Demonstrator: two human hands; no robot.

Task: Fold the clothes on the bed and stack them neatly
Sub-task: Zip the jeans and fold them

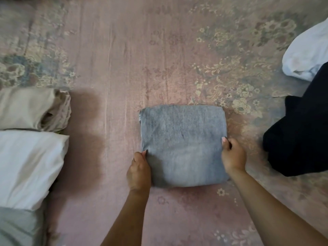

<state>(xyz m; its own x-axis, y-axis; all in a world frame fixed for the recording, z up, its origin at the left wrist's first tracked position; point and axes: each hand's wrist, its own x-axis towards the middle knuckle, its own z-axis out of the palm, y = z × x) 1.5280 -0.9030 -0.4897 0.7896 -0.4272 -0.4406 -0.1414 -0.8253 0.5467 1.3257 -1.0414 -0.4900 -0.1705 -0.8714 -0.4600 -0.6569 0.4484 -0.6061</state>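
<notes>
Two bare forearms are seen, entering from the lower edge of the view. No sleeve, watch, bracelet or ring is worn on either. The left hand and the right hand are both uncovered, without gloves. On the right hand, a pale, longish nail is shown on the thumb; a similar light nail is shown on the left thumb. Nothing else of the body is shown.

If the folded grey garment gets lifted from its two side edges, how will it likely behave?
The grey garment is soft knit folded in layers, so it will probably sag in the middle. The left hand and right hand grip opposite edges, which should keep the fold together. It looks light and unlikely to slip.
</notes>
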